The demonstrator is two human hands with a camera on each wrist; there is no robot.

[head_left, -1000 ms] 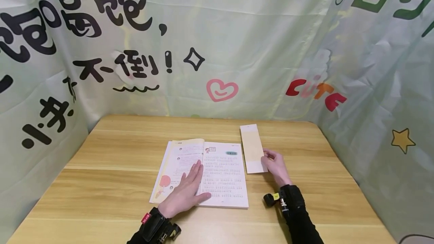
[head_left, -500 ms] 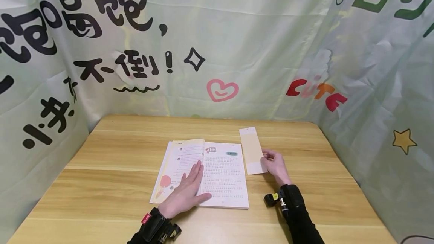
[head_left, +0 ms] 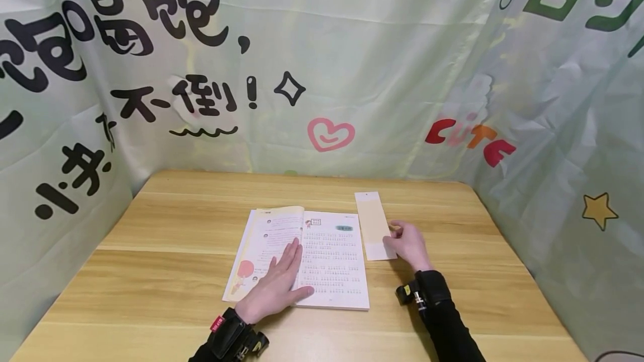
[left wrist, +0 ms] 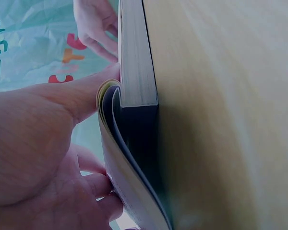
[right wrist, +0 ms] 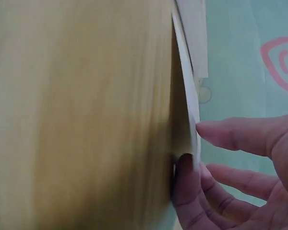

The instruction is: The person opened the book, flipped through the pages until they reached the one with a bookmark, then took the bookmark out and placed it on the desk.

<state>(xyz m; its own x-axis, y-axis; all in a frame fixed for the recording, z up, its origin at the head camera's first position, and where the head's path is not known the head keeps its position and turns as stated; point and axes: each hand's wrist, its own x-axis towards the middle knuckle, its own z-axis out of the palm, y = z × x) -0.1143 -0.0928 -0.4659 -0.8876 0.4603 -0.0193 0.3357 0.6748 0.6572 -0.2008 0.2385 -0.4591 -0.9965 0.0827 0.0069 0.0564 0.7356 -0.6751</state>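
An open book (head_left: 334,261) with printed pages lies on the wooden table. My left hand (head_left: 276,284) rests on it with straight fingers across the inner part of the left page, thumb over the bottom of the right page. In the left wrist view, the book's thick page block (left wrist: 137,57) shows edge-on, and the left pages curve at the spine. Just right of the book, my right hand (head_left: 411,246) pinches the near right edge of a beige bookmark (head_left: 374,222) with white ends. The right wrist view shows the thumb above this card (right wrist: 189,81) and a finger underneath.
The wooden table (head_left: 166,250) extends around the book on all sides. Behind it hangs a pale green cloth (head_left: 392,71) with printed lettering, a heart and a star. A dark cable (head_left: 624,352) shows at the lower right corner.
The bookmark has slid slightly toward me, and the right thumb now reaches a little farther over it. The left hand and the book stay in place.
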